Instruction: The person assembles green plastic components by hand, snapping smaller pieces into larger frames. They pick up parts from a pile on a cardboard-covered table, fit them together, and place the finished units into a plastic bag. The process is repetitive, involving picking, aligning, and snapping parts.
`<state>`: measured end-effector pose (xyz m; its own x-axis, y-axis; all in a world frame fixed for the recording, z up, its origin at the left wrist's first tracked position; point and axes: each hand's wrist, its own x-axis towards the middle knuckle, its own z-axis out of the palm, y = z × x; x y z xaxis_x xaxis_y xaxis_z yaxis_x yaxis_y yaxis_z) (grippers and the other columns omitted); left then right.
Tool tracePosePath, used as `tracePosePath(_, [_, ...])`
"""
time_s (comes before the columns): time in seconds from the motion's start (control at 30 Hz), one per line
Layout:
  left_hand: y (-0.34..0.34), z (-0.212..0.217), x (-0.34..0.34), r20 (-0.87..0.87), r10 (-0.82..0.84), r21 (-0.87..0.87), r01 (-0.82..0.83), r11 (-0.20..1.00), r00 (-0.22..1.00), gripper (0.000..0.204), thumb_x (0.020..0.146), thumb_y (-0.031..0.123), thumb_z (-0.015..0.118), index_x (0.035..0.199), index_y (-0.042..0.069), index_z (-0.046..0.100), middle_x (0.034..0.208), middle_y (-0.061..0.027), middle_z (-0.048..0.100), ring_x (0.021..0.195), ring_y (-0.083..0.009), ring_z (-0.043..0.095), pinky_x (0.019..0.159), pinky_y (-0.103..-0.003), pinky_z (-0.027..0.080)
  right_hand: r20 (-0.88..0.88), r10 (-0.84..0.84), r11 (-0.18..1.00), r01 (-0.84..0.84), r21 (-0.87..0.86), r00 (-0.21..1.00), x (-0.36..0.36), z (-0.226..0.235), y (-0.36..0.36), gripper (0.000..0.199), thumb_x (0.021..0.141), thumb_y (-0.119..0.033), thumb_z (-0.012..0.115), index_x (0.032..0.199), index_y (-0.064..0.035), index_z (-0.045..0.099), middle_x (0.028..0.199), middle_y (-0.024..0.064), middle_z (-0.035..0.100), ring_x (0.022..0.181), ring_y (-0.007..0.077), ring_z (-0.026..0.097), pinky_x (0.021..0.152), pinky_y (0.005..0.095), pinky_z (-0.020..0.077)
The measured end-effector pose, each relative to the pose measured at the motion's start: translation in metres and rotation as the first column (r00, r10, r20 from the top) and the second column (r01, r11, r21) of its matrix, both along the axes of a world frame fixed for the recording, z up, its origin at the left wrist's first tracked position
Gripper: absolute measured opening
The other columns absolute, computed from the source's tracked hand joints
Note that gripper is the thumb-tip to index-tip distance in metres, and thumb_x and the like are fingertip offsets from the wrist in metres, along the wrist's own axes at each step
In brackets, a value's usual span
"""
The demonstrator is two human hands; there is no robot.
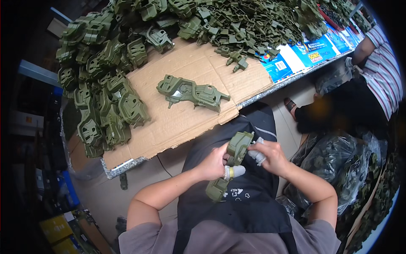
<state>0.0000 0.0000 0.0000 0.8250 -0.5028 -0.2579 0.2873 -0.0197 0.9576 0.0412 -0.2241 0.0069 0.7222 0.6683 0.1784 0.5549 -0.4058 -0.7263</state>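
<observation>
Over my lap I hold an olive-green plastic toy vehicle body (240, 144), tilted, with its lower end (217, 189) showing below my fingers. My left hand (218, 164) is closed round its middle, and a pale wrap covers the thumb. At the upper right edge of the body is my right hand (270, 156), its fingers curled in and pressed together, with pale wraps on some fingertips. Whatever small thing these fingers may pinch is hidden. Another green vehicle body (192, 92) lies alone on the cardboard (169, 131) in front of me.
Many similar bodies (112, 110) are heaped at the table's left. Small green plastic parts (245, 27) form a pile at the back. Blue printed card (313, 53) lines the right side. A co-worker (359, 93) sits at right, near clear plastic bags (338, 165).
</observation>
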Motion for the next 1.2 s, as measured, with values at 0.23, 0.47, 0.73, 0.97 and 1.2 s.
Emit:
tracePosePath(0.23, [0.002, -0.01, 0.008, -0.031, -0.106, 0.017, 0.107, 0.994, 0.994, 0.07, 0.074, 0.004, 0.074, 0.133, 0.003, 0.036, 0.108, -0.008, 0.06, 0.088, -0.0104, 0.06, 0.074, -0.028, 0.053, 0.014, 0.003, 0.988, -0.001, -0.151, 1.0, -0.006, 0.005, 0.002, 0.036, 0.065, 0.004, 0.06, 0.1, -0.0056, 0.061, 0.075, 0.015, 0.06, 0.072, 0.0344, 0.061, 0.064, 0.0408, 0.0499])
tracePosePath(0.47, [0.0, -0.065, 0.005, -0.523, -0.027, -0.531, -0.3, 0.792, 0.852, 0.062, 0.081, 0.025, 0.07, 0.131, 0.006, 0.039, 0.112, -0.0121, 0.058, 0.094, -0.0215, 0.062, 0.076, -0.035, 0.056, 0.218, -0.269, 0.942, 0.304, -0.143, 0.938, 0.141, 0.057, -0.039, 0.027, 0.079, 0.001, 0.057, 0.104, -0.0055, 0.064, 0.1, 0.0138, 0.065, 0.09, 0.0244, 0.064, 0.08, 0.0347, 0.0494])
tracePosePath(0.73, [-0.001, -0.081, -0.019, -0.726, -0.209, -0.605, -0.464, 0.647, 0.655, 0.062, 0.085, 0.036, 0.062, 0.134, 0.004, 0.04, 0.121, -0.0209, 0.053, 0.096, -0.0308, 0.062, 0.078, -0.043, 0.056, 0.592, -0.142, 0.922, 0.324, -0.214, 0.794, 0.25, 0.004, -0.042, 0.027, 0.072, 0.001, 0.058, 0.096, -0.0081, 0.048, 0.086, 0.0149, 0.054, 0.086, 0.0346, 0.054, 0.074, 0.0411, 0.0441])
tracePosePath(0.97, [-0.005, -0.087, -0.015, -0.705, -0.107, -0.561, -0.458, 0.69, 0.702, 0.052, 0.093, 0.043, 0.046, 0.129, 0.005, 0.044, 0.113, -0.0126, 0.059, 0.082, -0.0206, 0.064, 0.068, -0.032, 0.056, -0.277, -0.132, 0.978, 0.171, 0.121, 0.952, 0.129, 0.052, -0.04, 0.025, 0.078, -0.001, 0.057, 0.1, -0.0094, 0.063, 0.103, 0.0123, 0.064, 0.095, 0.025, 0.061, 0.081, 0.0317, 0.0468])
tracePosePath(1.2, [-0.018, -0.082, -0.026, -0.724, 0.07, -0.368, -0.47, 0.802, 0.687, 0.051, 0.093, 0.044, 0.043, 0.128, 0.007, 0.046, 0.113, -0.0102, 0.059, 0.085, -0.0193, 0.062, 0.073, -0.034, 0.054, -0.532, 0.01, 1.0, -0.007, 0.007, 0.847, -0.057, -0.02, -0.016, 0.026, 0.075, -0.01, 0.069, 0.101, -0.0076, 0.066, 0.086, 0.0117, 0.062, 0.082, 0.0268, 0.063, 0.072, 0.0328, 0.0489])
